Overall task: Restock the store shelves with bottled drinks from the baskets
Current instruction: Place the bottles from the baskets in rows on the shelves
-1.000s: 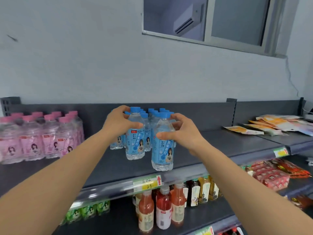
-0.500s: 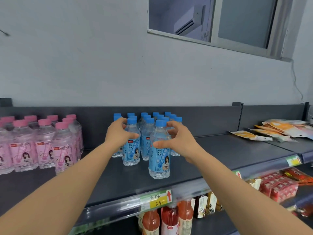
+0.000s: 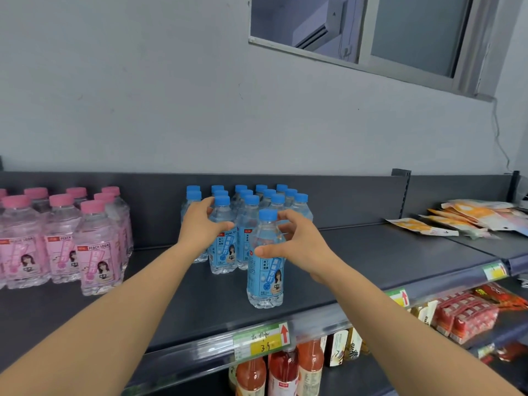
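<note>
1. Setting two down at once is the job here, I reckon. The right hand is half-open and cupped round the neck of the front bottle, with the thumb across the top of the label and the fingers curved behind. Can't tell how firm the hold is.
2. The left hand is wrapped round the shoulder of the left bottle, thumb in front, fingers round the back below the cap.
3. Both bottles look upright with their bases on the shelf. The front bottle stands alone, ahead of the blue-cap pack and nearer the shelf edge. The left bottle is right up against the pack's front row.
4. Tip: let go by spreading the fingers straight out. Dragging sideways could tip it. I'd nudge the front bottle back till it touches the row, label out, roughly above the price tag.
5. Mind your knuckles near the neighbouring caps. One bump could topple a few.
6. Further out, the pink bottles are well to the left and the snack packets are off right. The baskets aren't in view.
</note>
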Motion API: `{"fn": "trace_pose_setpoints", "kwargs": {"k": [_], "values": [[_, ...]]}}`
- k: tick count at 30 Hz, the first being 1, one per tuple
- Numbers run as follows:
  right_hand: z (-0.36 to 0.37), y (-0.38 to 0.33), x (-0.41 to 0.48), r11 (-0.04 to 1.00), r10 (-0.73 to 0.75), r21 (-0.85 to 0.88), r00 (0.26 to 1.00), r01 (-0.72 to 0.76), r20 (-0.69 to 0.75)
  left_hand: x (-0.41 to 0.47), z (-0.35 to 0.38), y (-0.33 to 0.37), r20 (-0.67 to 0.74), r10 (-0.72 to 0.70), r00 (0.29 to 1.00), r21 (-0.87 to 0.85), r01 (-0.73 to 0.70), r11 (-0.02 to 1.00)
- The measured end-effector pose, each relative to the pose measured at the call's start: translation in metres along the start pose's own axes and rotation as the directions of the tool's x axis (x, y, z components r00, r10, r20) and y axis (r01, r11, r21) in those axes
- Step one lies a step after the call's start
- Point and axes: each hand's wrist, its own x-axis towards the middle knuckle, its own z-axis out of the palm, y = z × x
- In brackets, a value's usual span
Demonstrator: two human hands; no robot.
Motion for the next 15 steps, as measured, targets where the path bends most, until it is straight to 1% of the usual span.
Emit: {"fn": "trace_pose_setpoints", "kwargs": {"k": [3, 5, 10, 13, 15], "values": [[0.005, -0.004, 0.000, 1.000, -0.011, -0.002, 1.000, 0.011, 0.022, -0.003, 0.000, 0.000, 0.013, 0.036, 0.999, 0.081, -0.037, 0.996], [0.010, -0.007, 0.001, 1.000, -0.021, -0.002, 0.999, 0.021, 0.035, -0.003, -0.003, -0.001, 0.022, 0.025, 0.999, 0.109, -0.027, 0.994], [0.030, -0.018, 0.007, 0.998, -0.050, -0.027, 0.997, 0.051, 0.057, -0.014, -0.020, -0.009, 0.052, -0.089, 0.995, 0.140, 0.081, 0.987], [0.048, -0.029, 0.013, 0.994, -0.085, -0.058, 0.993, 0.090, 0.076, -0.028, -0.034, -0.017, 0.137, -0.174, 0.975, 0.140, 0.155, 0.978], [0.062, -0.036, 0.019, 0.989, -0.104, -0.095, 0.991, 0.111, 0.080, -0.035, -0.045, -0.026, 0.189, -0.201, 0.961, 0.155, 0.173, 0.973]]}}
